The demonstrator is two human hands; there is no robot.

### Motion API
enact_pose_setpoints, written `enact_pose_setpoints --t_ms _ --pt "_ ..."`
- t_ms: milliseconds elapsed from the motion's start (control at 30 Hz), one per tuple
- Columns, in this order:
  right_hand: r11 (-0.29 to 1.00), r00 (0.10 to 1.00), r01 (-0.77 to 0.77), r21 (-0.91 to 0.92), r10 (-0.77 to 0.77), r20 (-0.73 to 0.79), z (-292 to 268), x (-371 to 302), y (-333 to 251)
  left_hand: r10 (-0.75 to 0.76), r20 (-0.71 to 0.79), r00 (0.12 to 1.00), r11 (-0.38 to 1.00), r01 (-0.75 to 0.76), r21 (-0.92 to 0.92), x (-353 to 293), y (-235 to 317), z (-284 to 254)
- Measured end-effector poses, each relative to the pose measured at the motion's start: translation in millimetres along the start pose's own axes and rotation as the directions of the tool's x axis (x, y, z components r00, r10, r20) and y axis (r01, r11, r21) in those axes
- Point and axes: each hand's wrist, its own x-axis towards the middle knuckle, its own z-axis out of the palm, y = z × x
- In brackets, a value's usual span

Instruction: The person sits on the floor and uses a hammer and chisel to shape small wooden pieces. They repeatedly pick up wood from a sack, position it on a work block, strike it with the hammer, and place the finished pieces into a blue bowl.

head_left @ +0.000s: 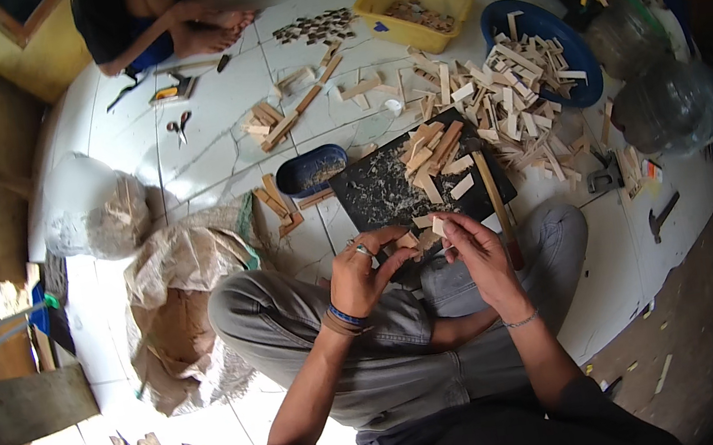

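Over my crossed legs, my left hand (363, 274) pinches a small piece of wood (408, 240) between thumb and fingers. Close beside it, my right hand (482, 260) grips a small pale wood block (439, 226) at its fingertips. Just beyond both hands a black board (361, 191), scattered with shavings, lies on the floor. A pile of wood strips (437, 149) rests on its right half. Along the board's right edge lies a long wooden stick (490, 186) with a dark red end, near my right hand.
Wood pieces (512, 107) heap around a blue basin (584, 90). Beyond stands a yellow tub (462, 16). A small blue dish (285, 178) sits by the board, an open sack (163, 293) at left. Scissors (179, 128) and a hammer (663, 218) lie apart. Another person (153, 21) sits far left.
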Motion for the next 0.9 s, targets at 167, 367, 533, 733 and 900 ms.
enact_pose_setpoints --t_ms 167,367,533,733,900 --pt "0.991 0.999 -0.021 -0.133 0.026 0.042 0 1 -6 0.023 -0.012 1.0 0.998 -0.024 -0.054 3 -8 2" --pt "0.993 1.0 0.009 -0.116 -0.007 0.018 9 10 -13 0.03 -0.046 0.999 0.989 -0.036 -0.142 2 -15 4" --pt "0.992 0.998 -0.038 -0.122 0.045 0.054 20 12 -19 0.02 -0.048 0.999 0.989 -0.027 -0.145 3 -19 4" --pt "0.983 0.996 -0.056 -0.175 0.067 0.058 24 17 -18 0.006 -0.046 0.999 0.984 -0.014 -0.177 3 -18 4" --pt "0.979 0.997 -0.025 -0.202 0.038 0.062 24 20 -15 0.027 -0.058 0.998 0.982 -0.037 -0.184 5 -18 4"
